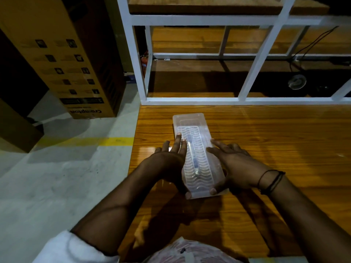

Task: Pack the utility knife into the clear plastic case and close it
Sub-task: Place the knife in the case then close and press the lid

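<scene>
The clear plastic case (191,122) lies lengthwise on the wooden table (275,149), its ribbed lid down over the tray. Through the lid I see the utility knife (193,158) lying along the middle. My left hand (171,162) presses on the case's left edge, fingers spread flat and thumb at the near corner. My right hand (233,164) presses on the right edge the same way, thumb at the near end. A dark cord bracelet circles my right wrist.
A white metal shelf frame (254,67) stands at the table's far edge. A tall cardboard box (62,59) sits on the grey floor at the left. A plastic bag (190,251) lies at the table's near edge.
</scene>
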`<state>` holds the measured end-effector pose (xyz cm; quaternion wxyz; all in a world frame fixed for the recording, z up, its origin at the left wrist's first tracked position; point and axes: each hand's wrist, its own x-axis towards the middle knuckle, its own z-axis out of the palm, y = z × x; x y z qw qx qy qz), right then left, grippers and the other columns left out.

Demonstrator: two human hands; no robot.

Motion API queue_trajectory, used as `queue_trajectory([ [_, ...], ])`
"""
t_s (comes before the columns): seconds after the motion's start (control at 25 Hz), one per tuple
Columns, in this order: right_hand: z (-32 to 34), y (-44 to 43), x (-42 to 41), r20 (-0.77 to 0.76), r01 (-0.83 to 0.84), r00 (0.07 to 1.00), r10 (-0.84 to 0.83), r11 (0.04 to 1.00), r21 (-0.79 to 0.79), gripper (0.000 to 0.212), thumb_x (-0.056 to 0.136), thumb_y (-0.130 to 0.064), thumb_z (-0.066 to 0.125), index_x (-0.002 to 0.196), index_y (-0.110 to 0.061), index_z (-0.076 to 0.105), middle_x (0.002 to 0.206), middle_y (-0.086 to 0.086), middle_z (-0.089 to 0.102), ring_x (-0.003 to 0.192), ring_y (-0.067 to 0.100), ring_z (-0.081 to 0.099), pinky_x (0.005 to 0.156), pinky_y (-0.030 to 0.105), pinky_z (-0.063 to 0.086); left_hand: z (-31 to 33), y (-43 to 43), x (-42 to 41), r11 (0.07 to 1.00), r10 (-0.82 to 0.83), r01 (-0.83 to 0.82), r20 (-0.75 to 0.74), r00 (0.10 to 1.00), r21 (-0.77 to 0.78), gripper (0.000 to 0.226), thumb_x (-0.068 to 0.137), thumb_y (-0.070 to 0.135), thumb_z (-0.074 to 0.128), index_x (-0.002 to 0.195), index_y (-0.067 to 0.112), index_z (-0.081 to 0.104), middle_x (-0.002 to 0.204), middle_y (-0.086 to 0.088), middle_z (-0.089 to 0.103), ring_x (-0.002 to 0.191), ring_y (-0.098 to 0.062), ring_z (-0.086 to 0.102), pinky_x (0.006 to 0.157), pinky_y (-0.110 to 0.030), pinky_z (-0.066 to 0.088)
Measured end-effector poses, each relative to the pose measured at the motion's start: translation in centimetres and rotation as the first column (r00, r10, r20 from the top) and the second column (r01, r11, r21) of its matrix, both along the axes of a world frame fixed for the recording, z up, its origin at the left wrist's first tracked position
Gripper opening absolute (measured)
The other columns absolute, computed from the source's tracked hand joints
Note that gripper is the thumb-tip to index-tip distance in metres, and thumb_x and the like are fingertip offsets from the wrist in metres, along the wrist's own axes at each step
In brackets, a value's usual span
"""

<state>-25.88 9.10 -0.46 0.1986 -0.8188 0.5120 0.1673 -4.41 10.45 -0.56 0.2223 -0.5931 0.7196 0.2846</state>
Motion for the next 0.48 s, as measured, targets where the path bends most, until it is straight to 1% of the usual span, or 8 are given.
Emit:
queue_trajectory([
  [0.12,-0.2,-0.2,-0.2,0.010,-0.036,0.999,0.036,0.999,-0.016,0.134,0.048,-0.081,0.076,0.155,-0.039,0.008,0.165,-0.017,-0.012,0.150,0.028,0.001,0.120,0.052,0.019,0.0,-0.2,-0.2,0.999,-0.024,0.026,0.050,0.998,-0.037,0.159,0.060,0.061,0.091,0.158,0.015,-0.026,0.162,-0.009,-0.041,0.152,-0.042,-0.028,0.125,-0.058,-0.005],
  [0.2,0.0,-0.6,-0.3,0.008,-0.088,0.996,0.088,0.996,-0.027,0.132,0.047,-0.083,0.075,0.154,-0.037,0.012,0.165,-0.015,-0.008,0.150,0.027,0.002,0.120,0.052,0.020,0.2,-0.7,-0.2,0.998,0.000,0.004,0.065,0.998,-0.056,0.157,0.059,0.060,0.092,0.160,0.018,-0.021,0.163,-0.010,-0.039,0.152,-0.043,-0.028,0.124,-0.059,-0.005],
  [0.32,0.7,-2.0,-0.7,0.017,-0.126,0.992,0.127,0.992,-0.013,0.120,0.051,-0.074,0.081,0.150,-0.039,0.021,0.161,-0.015,0.003,0.148,0.024,0.010,0.118,0.050,0.024,0.7,-1.5,0.4,0.995,0.080,-0.079,0.022,0.997,-0.054,0.150,0.058,0.054,0.095,0.163,0.025,-0.009,0.166,-0.009,-0.034,0.153,-0.042,-0.026,0.125,-0.061,-0.002],
  [0.4,0.9,-3.3,-1.0,0.072,-0.114,0.991,0.113,0.993,0.009,0.113,0.054,-0.066,0.085,0.146,-0.044,0.024,0.156,-0.016,0.012,0.145,0.021,0.015,0.116,0.049,0.027,0.8,-1.9,1.0,0.993,0.101,-0.101,-0.008,0.995,-0.059,0.143,0.058,0.051,0.096,0.162,0.030,-0.001,0.168,-0.007,-0.031,0.154,-0.041,-0.024,0.124,-0.062,0.003],
  [0.48,0.8,-4.4,-1.2,0.127,-0.087,0.989,0.082,0.996,0.037,0.114,0.055,-0.061,0.088,0.148,-0.044,0.024,0.154,-0.016,0.017,0.143,0.020,0.018,0.115,0.047,0.029,0.6,-2.5,1.4,0.993,0.094,-0.094,-0.005,0.996,-0.075,0.138,0.059,0.052,0.095,0.160,0.035,0.004,0.168,-0.005,-0.031,0.155,-0.041,-0.023,0.124,-0.063,0.008],
])
